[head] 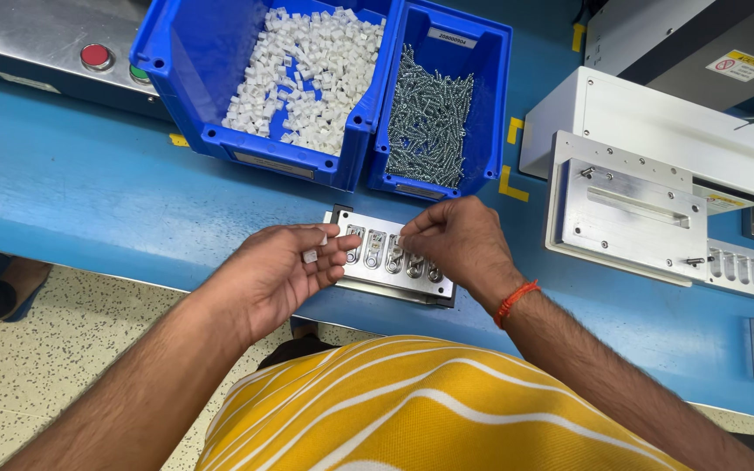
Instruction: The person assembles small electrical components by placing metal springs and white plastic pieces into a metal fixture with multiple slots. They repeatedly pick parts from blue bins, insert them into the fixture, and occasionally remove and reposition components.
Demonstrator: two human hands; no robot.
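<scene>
Right hand (460, 240) pinches white part (400, 242) over metal fixture (394, 277)

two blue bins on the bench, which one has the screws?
The narrower blue bin on the right, above the right hand: it holds silvery screws. The wider blue bin beside it holds small white plastic pieces.

Single head-worn view: looks steeply down and forward, close over the blue bench (89, 183), bins (447, 52) at the frame's top.
</scene>
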